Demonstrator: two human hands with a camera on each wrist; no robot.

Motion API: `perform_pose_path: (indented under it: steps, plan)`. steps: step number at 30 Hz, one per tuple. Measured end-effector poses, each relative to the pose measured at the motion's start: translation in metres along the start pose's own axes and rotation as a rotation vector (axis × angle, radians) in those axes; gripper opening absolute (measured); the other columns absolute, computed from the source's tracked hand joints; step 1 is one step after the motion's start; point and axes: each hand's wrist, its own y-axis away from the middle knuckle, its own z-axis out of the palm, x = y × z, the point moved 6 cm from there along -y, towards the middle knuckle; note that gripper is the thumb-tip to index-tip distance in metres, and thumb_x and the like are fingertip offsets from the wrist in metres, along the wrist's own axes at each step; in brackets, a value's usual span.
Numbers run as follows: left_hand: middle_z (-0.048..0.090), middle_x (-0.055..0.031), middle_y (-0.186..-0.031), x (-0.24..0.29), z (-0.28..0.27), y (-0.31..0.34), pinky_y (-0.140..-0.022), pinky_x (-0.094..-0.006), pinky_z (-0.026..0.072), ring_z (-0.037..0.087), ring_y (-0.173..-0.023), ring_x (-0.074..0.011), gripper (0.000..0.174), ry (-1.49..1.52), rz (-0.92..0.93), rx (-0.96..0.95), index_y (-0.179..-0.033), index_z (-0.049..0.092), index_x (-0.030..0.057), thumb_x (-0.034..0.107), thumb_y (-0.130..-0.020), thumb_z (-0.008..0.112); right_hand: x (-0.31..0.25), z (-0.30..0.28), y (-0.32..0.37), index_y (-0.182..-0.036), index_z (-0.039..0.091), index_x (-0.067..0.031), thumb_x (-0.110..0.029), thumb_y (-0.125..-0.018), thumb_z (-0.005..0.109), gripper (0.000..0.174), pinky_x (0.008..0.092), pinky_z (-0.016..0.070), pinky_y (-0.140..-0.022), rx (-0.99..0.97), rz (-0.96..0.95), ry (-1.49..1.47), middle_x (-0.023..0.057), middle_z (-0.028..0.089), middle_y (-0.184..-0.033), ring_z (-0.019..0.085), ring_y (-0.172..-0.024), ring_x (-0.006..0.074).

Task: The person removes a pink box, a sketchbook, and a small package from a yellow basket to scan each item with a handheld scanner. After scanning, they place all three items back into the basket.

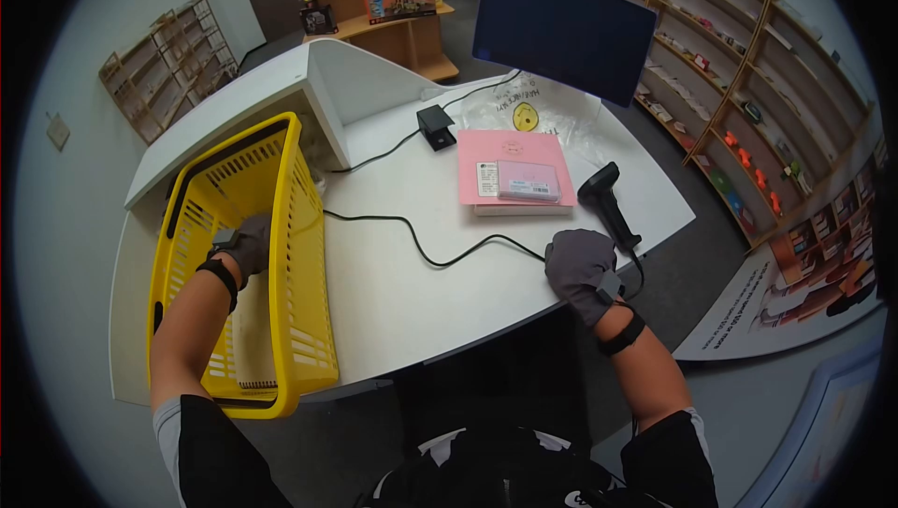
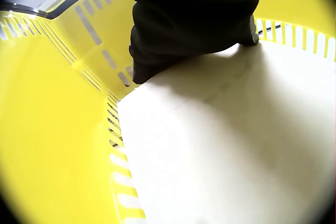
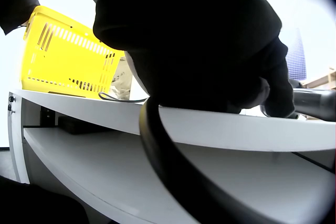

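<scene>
While the right hand (image 1: pixel 582 272) rests loosely curled on one desk (image 1: pixel 402 307), the left hand (image 1: pixel 247 248), grip unclear, touches one notebook (image 1: pixel 253 340) in one basket (image 1: pixel 283 321).

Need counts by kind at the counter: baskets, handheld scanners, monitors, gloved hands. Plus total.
Basket: 1
Scanner: 1
Monitor: 1
Gloved hands: 2 (left hand inside the basket, right hand by the scanner)
Total: 5
</scene>
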Motion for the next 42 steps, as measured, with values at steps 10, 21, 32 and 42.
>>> perform_pose_path:
  steps: [10, 21, 32, 42]
  plan:
    - [0.077, -0.0238, -0.103, 0.013, -0.008, -0.011, -0.078, -0.0507, 0.0556, 0.071, -0.091, -0.0454, 0.037, -0.277, 0.275, 0.013, -0.106, 0.073, 0.0003, 0.035, -0.103, 0.063, -0.001, 0.004, 0.001, -0.073, 0.076, -0.0081, -0.027, -0.091, 0.065, 0.028, 0.0543, 0.0522, -0.064, -0.004, -0.025, 0.058, 0.0186, 0.072, -0.072, 0.071, -0.07, 0.0391]
    - [0.08, -0.0198, -0.107, 0.178, -0.025, 0.047, -0.091, -0.0442, 0.0557, 0.075, -0.103, -0.0376, 0.068, -0.81, 0.08, -0.209, -0.113, 0.082, 0.0046, 0.068, -0.089, 0.073, 0.003, 0.007, 0.003, -0.073, 0.073, -0.0101, -0.027, -0.09, 0.065, 0.025, 0.0536, 0.0512, -0.063, -0.009, -0.03, 0.102, 0.0166, 0.07, -0.072, 0.071, -0.069, 0.0383]
    - [0.075, -0.0026, -0.081, 0.216, -0.045, 0.091, -0.06, -0.0293, 0.0497, 0.064, -0.063, -0.0123, 0.055, -0.341, -0.241, -0.271, -0.105, 0.084, 0.0079, 0.057, -0.081, 0.093, -0.007, 0.009, 0.001, -0.08, 0.071, -0.0102, -0.031, -0.096, 0.066, 0.026, 0.0525, 0.0531, -0.067, 0.057, -0.076, 0.324, 0.0147, 0.071, -0.077, 0.07, -0.073, 0.037]
    - [0.079, -0.0055, -0.093, 0.202, -0.038, 0.078, -0.067, -0.0323, 0.0547, 0.071, -0.074, -0.018, 0.061, -0.462, -0.231, -0.256, -0.115, 0.083, 0.0073, 0.056, -0.079, 0.094, -0.002, 0.01, -0.001, -0.081, 0.071, -0.0091, -0.029, -0.097, 0.067, 0.026, 0.0516, 0.0534, -0.067, 0.007, -0.048, 0.317, 0.0179, 0.072, -0.08, 0.071, -0.076, 0.0381]
